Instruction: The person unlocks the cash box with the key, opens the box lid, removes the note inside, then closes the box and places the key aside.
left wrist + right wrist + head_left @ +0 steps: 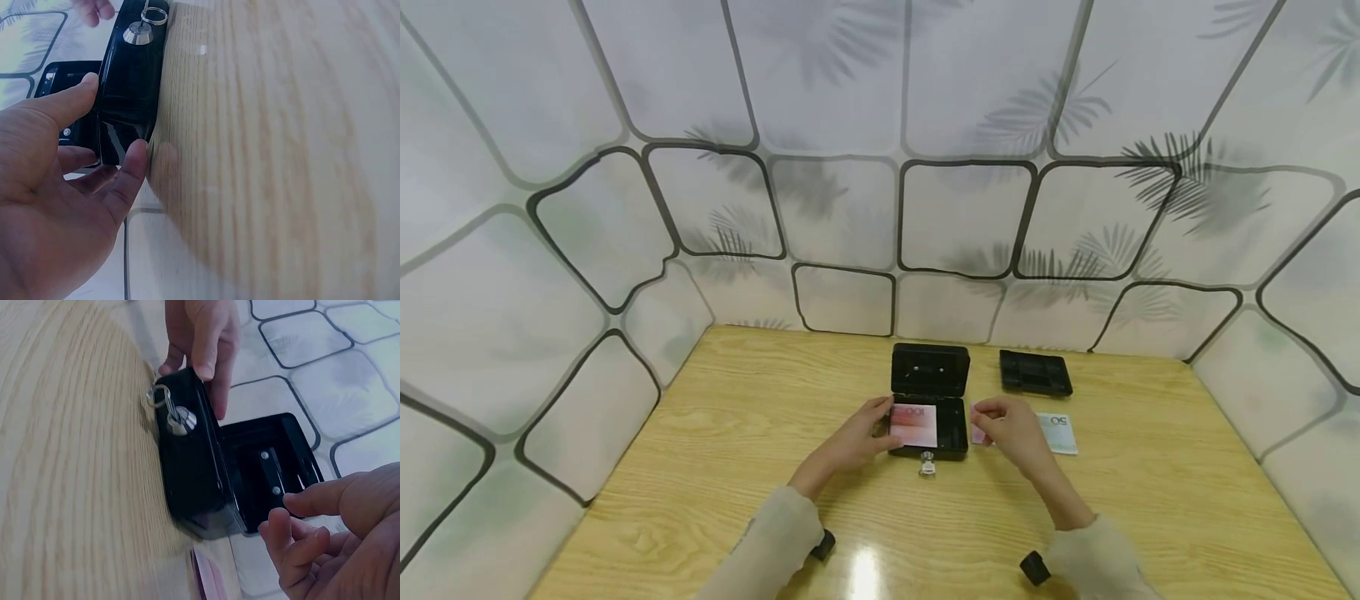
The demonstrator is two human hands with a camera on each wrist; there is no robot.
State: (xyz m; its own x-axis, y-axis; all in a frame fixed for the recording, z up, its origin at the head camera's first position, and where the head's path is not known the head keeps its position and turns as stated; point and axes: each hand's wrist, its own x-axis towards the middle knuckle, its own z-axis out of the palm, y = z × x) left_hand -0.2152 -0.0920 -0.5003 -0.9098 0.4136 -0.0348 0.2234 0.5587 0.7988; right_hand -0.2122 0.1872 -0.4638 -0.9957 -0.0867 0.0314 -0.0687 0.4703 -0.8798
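A black cash box (952, 452) stands on the table with its lid (930, 371) raised at the back. Inside, on its left side, lies a pink 100 banknote (914, 427). My left hand (859, 437) holds the box by its left front corner, thumb over the rim and fingers along the side. To the right of the box, my right hand (1011, 425) hovers with bent fingers and a gap between thumb and index finger; nothing shows between them in the right wrist view. Beneath it, pink notes (209, 578) lie on the table beside the box.
Keys on a ring (154, 15) hang from the silver lock (138, 34) on the box front. A black compartment tray (1035, 373) is at the back right. Pale blue-green 50 notes (1060, 433) lie right of my right hand. A patterned curtain (850, 208) borders the wooden table (700, 417).
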